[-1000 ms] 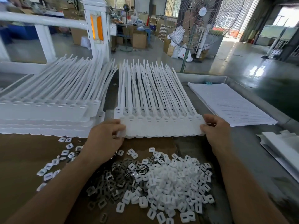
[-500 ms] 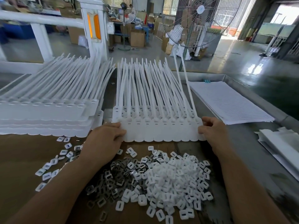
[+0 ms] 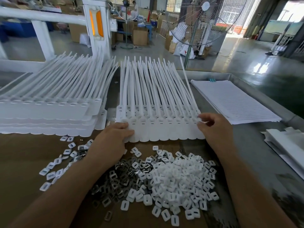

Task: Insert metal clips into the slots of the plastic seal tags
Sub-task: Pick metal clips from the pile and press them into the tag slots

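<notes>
A stack of white plastic seal tag strips [image 3: 162,129] lies in the middle of the bench, tails pointing away from me. My left hand [image 3: 110,142] grips the stack's near left corner, thumb on top. My right hand [image 3: 213,129] pinches the top strip at its right end, and one tail rises at that side. In front of the stack lies a heap of dark metal clips [image 3: 121,180] and a heap of small white plastic caps [image 3: 177,181].
A taller pile of tag strips [image 3: 49,112] fills the left of the bench. A pad of lined paper [image 3: 233,101] lies at the right, white sheets [image 3: 286,145] further right. Loose caps [image 3: 54,168] are scattered on the brown cardboard [image 3: 19,162]. A standing fan [image 3: 204,22] stands behind the bench.
My right hand has shifted up to the stack's right end and now pinches the top strip, whose rightmost tail has lifted. My left hand stays at the left corner.
</notes>
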{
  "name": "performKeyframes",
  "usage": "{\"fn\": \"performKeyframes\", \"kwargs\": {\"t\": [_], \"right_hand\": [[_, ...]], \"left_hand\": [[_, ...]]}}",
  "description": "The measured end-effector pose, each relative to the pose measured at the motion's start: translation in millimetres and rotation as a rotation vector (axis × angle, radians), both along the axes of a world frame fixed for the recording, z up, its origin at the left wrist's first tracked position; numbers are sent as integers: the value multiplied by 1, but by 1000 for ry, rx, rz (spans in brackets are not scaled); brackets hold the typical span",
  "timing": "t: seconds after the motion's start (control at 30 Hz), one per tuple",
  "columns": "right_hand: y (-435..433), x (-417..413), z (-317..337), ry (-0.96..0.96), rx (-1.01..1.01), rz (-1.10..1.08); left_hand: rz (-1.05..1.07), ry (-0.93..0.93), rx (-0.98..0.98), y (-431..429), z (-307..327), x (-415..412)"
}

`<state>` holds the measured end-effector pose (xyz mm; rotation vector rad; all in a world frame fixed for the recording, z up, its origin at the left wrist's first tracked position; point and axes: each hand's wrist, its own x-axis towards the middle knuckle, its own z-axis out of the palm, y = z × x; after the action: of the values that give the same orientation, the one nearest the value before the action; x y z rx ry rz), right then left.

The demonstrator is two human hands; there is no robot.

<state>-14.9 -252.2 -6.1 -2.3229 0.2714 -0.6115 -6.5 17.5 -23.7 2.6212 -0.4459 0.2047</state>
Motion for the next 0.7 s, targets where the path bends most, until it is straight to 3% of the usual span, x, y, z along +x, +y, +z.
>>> {"fn": "performKeyframes", "kwargs": {"t": [0.17,0.27,0.4,0.5,0.6,0.7], "right_hand": [[53,-25,21,202,12,641],[79,-34,21,267,-67,815],[92,-36,17,313,-216,869],[91,-33,14,292,-292,792],[81,-28,15,245,-215,596],[70,-28,15,283,-175,558]], "left_hand": [[-14,-26,17,-2,-1,0],[8,-30,22,-3,-1,-1],[21,-47,6,-6,-1,-3],[22,-43,10,-6,-2,-3],[29,-38,2,-6,-3,-3],[24,-38,-9,-7,-3,-5]]}}
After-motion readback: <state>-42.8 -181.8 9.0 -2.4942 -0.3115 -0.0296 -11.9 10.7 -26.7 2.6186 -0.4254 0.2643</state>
